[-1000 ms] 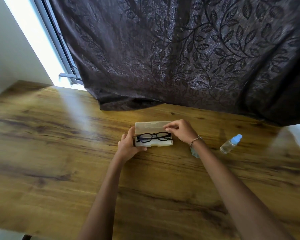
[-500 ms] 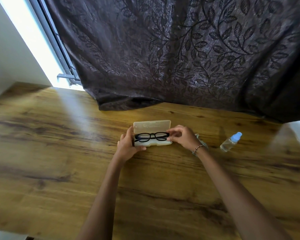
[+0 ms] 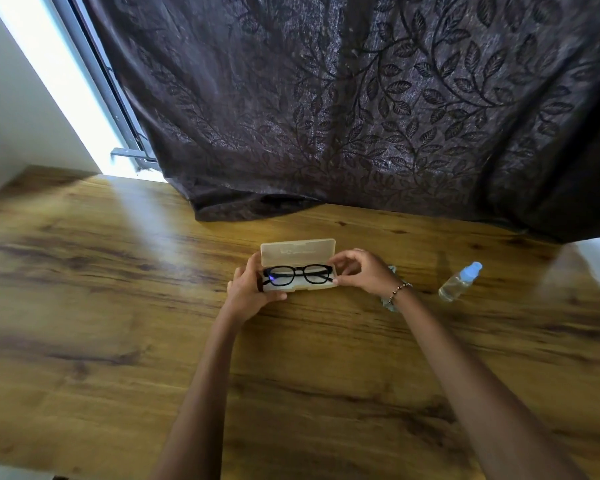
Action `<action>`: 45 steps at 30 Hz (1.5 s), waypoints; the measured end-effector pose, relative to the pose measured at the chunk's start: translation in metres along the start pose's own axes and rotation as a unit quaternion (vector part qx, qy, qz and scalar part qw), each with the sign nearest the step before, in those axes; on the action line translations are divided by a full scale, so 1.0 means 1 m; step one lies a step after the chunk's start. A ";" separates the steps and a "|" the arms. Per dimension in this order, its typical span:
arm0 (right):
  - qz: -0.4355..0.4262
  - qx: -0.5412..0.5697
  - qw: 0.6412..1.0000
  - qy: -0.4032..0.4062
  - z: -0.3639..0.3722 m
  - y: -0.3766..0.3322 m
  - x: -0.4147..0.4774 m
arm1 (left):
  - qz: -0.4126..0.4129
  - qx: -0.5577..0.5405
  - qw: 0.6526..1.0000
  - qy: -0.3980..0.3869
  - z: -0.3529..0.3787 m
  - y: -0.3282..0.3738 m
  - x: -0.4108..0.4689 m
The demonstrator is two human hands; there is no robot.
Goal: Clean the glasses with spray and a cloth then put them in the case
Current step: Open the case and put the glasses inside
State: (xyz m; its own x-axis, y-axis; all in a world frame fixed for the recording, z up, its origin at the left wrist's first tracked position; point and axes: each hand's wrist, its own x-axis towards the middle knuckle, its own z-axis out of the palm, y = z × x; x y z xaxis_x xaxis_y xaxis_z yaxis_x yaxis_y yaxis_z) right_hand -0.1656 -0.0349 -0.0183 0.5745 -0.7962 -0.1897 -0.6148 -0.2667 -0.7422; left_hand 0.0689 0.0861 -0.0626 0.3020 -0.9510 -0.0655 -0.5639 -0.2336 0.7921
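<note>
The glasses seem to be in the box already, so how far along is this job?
Mostly done, it seems. The black glasses lie folded inside the open case, and the spray bottle and cloth sit set aside on the table. In hand: the left hand steadies the case's left end, while the right hand pinches its right end. Left: shutting the lid, which stands open.

A big brown wooden table [image 3: 118, 306] fills the room; a dark leafy cloth curtain [image 3: 361, 116] hangs at twelve o'clock.
</note>
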 end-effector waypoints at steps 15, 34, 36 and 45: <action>0.095 -0.092 0.981 0.143 -0.043 0.045 -0.012 | -0.014 0.020 1.000 -0.003 -0.010 0.000 -0.002; 0.173 -0.031 0.974 0.140 -0.044 0.053 -0.015 | -0.024 0.020 0.999 -0.020 -0.014 0.002 -0.002; 0.177 -0.023 0.972 0.152 -0.043 0.053 -0.016 | -0.031 0.020 0.999 -0.017 -0.014 0.003 -0.002; 0.161 0.058 0.972 0.163 -0.041 0.045 -0.016 | -0.040 0.025 0.999 -0.018 -0.014 0.005 -0.001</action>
State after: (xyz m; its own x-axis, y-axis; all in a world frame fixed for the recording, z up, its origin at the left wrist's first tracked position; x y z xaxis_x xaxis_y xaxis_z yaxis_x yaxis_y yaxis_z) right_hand -0.2247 -0.0559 -0.0226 0.1489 -0.9628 -0.2255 -0.6588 0.0735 -0.7487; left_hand 0.0767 0.0885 -0.0495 0.3203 -0.9352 -0.1507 -0.5762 -0.3187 0.7526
